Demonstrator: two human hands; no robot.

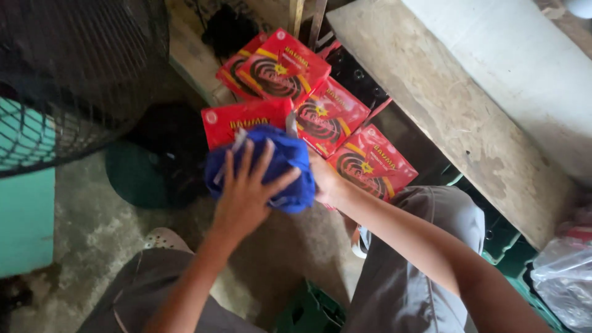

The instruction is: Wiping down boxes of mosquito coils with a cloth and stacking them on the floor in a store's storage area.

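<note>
The left hand (246, 194) lies spread in a wide grip over the blue cloth (265, 166); the right hand (324, 180) pinches its far side. The cloth rests on the red boxes (336, 123) beyond the grip. Wiping wants flat, even pressure. The concrete ledge (450, 105) crowds the right; open floor (92, 228) lies left.

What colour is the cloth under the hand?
Blue. The cloth lies under the left hand, against red boxes; it shows best in the head view.
</note>
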